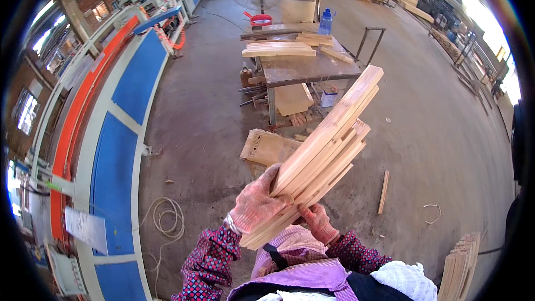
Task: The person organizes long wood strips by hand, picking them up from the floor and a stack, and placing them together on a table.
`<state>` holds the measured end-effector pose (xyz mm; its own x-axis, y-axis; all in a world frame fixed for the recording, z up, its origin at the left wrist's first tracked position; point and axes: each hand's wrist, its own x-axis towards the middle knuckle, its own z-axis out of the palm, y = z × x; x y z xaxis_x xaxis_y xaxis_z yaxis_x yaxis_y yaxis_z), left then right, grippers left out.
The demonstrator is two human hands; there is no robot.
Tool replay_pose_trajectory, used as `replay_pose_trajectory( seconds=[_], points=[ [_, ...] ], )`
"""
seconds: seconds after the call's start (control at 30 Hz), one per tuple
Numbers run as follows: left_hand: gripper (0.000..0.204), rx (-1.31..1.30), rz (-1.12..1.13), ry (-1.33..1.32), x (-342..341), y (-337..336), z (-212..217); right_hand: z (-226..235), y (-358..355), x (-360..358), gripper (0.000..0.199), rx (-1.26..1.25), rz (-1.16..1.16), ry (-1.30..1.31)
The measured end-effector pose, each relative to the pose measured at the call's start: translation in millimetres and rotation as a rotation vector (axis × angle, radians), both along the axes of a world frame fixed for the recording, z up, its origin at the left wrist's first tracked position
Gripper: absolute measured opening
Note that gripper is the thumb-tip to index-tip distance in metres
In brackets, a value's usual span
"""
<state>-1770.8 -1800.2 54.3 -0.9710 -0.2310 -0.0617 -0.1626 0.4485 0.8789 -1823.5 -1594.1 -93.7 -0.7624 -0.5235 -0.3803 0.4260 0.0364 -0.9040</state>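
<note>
A bundle of long pale wooden strips [329, 134] lies slanted across my front, its far ends pointing up and to the right. The strips are uneven in length, so their ends are staggered. My left hand [259, 200], in a worn pinkish work glove, is closed around the bundle near its lower end, thumb on top. From the right and beneath, my right hand [319, 223], gloved likewise, grips the strips; part of its fingers is hidden under the wood.
Ahead stands a metal work table [301, 69] with stacked wood strips [278, 49] and a blue water jug [326, 22]. A long blue-and-white machine [114, 173] runs along the left. A cardboard box [269, 147], a coiled hose [167, 217] and a loose strip [383, 192] lie on the floor.
</note>
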Motion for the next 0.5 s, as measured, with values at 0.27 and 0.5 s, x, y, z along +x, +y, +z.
replay_pose_trajectory(
  seconds=[0.27, 0.5],
  points=[
    [0.071, -0.014, -0.249, -0.066, -145, -142, -3, 7, -144, -96, 0.051, 0.035, -0.175, -0.076],
    [0.071, 0.199, -0.392, -0.204, -303, -224, -40, 15, -219, -190, 0.059, 0.169, -0.356, -0.205]
  ],
)
